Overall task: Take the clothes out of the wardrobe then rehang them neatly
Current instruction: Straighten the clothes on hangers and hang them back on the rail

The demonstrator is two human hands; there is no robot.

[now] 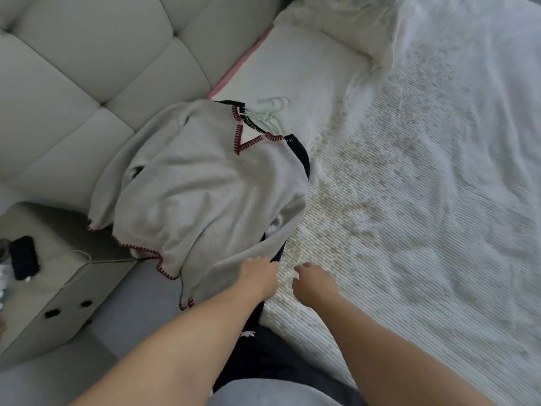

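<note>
A grey sweater with red blanket stitching along its V-neck, hem and cuffs lies spread over the left edge of the bed, its neck pointing toward the padded headboard and its lower edge hanging past the mattress side. Under it lies a dark navy garment, showing at the right shoulder and trailing down toward the person. Pale mint hangers lie on the sheet just beyond the sweater's collar, one of them seemingly tucked into the neckline.

The left hand rests at the sweater's lower right corner, fingers curled onto the grey fabric; the blur makes it hard to be sure, but it appears to grip the cloth. The right hand hovers just beside it over the ribbed bedspread, apart from the sweater, fingers loosely bent and holding nothing.

A white pillow lies at the head of the bed. To the left stands a pale nightstand carrying a dark phone with a white cable nearby.
</note>
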